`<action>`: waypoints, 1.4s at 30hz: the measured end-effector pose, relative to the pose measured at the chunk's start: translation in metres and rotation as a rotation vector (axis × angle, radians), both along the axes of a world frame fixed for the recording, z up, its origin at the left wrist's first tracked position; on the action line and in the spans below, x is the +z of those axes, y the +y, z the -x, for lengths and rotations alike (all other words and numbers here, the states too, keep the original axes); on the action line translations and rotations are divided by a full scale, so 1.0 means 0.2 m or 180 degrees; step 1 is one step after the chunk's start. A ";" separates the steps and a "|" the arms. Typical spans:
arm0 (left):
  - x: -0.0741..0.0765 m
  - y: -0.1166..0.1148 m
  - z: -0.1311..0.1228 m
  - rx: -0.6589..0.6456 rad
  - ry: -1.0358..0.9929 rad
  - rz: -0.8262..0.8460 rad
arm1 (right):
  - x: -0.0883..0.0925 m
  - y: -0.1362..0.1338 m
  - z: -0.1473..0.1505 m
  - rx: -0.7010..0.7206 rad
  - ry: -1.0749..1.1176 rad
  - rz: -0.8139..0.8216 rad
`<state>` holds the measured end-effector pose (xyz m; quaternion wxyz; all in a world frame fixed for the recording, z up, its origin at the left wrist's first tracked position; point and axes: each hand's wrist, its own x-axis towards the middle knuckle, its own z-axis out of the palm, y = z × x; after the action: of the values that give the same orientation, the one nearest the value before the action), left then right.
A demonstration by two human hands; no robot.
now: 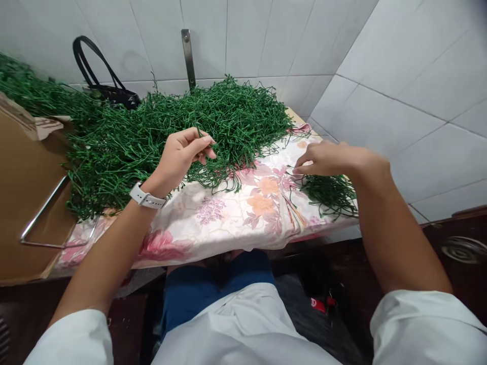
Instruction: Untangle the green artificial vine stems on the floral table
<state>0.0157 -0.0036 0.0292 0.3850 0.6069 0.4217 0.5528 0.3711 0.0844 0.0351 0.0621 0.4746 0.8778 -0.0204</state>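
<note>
1. Toward eleven o'clock on the cloth-covered table (228,235), up rose the big heap of green stems (236,116), tangled thick!
2. At ten, the left hand (190,147) had a thin stem (198,126) pinched, thumb to fingertips; a light hold and a slow, straight draw looked best against snagging.
3. Over at three, the right hand (327,157) arched by the small bundle (329,195), fingers bent; how tightly they closed, or on what, nobody could tell. Gentle contact seemed wise, sparing loose ends.
</note>
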 end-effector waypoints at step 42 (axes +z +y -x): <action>-0.05 0.02 0.02 -0.0131 0.0269 0.0256 | -0.10 -0.09 0.85 0.1333 0.4654 0.0636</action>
<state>0.0124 0.0001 0.0201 0.4022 0.6223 0.4469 0.5012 0.2005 0.0669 0.0150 -0.4890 0.1563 0.7612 -0.3962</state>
